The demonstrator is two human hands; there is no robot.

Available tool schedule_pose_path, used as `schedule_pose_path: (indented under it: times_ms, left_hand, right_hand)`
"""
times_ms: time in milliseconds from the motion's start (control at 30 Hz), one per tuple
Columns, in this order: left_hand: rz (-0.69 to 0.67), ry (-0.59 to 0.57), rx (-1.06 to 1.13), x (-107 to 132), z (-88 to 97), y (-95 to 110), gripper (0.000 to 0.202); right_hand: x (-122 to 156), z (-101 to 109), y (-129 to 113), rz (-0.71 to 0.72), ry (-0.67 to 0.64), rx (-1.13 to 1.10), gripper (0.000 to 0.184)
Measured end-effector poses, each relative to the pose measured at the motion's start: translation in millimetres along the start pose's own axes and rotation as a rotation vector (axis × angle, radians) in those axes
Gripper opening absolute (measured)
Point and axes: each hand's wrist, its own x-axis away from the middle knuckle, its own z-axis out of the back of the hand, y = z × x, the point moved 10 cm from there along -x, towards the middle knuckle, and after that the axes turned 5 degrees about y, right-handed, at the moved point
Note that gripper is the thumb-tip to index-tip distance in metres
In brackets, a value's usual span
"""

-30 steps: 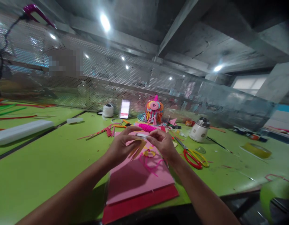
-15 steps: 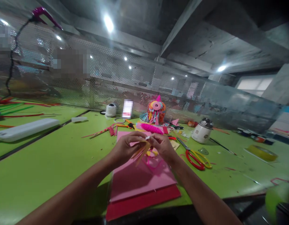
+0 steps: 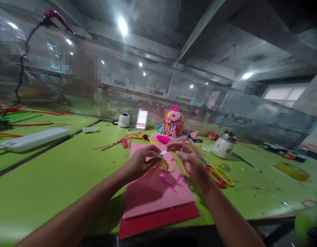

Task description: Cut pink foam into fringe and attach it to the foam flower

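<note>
My left hand (image 3: 143, 161) is closed in a pinch on a small yellow fringed paper piece (image 3: 160, 162) held above a pink sheet (image 3: 153, 188). My right hand (image 3: 190, 157) hovers just right of it, thumb and forefinger pinching a small white strip (image 3: 163, 152) that reaches to the yellow piece; its other fingers are spread and blurred. Under the pink sheet lies a red sheet (image 3: 160, 219). Pink paper curls (image 3: 168, 180) and a yellow ring lie on the pink sheet below the hands.
Red-and-yellow scissors (image 3: 220, 173) lie right of the sheets on the green table (image 3: 58, 171). Behind stand a colourful fringed paper figure (image 3: 173, 122), a white pot (image 3: 223, 145), a white spool (image 3: 124, 120). A perforated metal screen (image 3: 148, 89) bounds the table; a white bar (image 3: 32, 139) lies left.
My right hand has drawn a little right and up from the left hand, fingers spreading. The head view has shifted slightly left.
</note>
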Motion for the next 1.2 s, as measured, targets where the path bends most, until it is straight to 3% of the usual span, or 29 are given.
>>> schedule_pose_path:
  times_ms: [100, 233, 367, 500, 667, 867, 1000, 1200]
  left_hand:
    - [0.061, 0.067, 0.059, -2, 7.9, -9, 0.016]
    - [0.186, 0.169, 0.264, -1, 14.6, -21, 0.014]
    - [0.338, 0.248, 0.467, 4, 13.6, -34, 0.014]
    - [0.483, 0.249, 0.695, 11, -1.9, -46, 0.019]
    - [0.564, 0.17, 0.971, 17, -27.7, -38, 0.022]
    - [0.557, 0.146, 1.051, 17, -32.1, -23, 0.017]
    - [0.487, 0.064, 1.079, 15, -34.0, -11, 0.019]
    - [0.622, 0.092, 1.059, 21, -34.5, -28, 0.02]
  right_hand:
    - [-3, 13, 4, -0.018, 0.118, 0.081, 0.015]
    - [-2, 0, 18, -0.064, 0.064, 0.277, 0.013]
    - [3, -16, 8, 0.126, 0.049, 0.51, 0.017]
    - [9, -25, -5, 0.309, 0.076, 0.837, 0.025]
    - [15, -32, -15, 0.419, 0.083, 1.08, 0.025]
    - [19, -34, -23, 0.475, 0.115, 0.959, 0.022]
    - [18, -22, -26, 0.461, 0.209, 0.772, 0.013]
    - [9, -4, -14, 0.3, 0.298, 0.532, 0.009]
